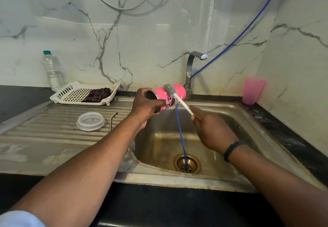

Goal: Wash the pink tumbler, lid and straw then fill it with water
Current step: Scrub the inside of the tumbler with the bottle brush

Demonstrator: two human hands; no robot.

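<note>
Fingers of the left hand wrap the pink tumbler, held sideways over the sink, apparently for scrubbing; right hand pinches the brush laid across it.

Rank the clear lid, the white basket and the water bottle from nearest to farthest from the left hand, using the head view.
From the left hand:
1. Clear lid, on the drainboard, to its left.
2. White basket, farther back-left.
3. Water bottle, against the wall behind the basket.

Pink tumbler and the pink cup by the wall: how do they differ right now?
The pink tumbler is opaque, printed, lying sideways in the left hand over the sink. The pink cup is translucent, plain, standing upright and untouched on the counter. Both are pink, lidless.
</note>
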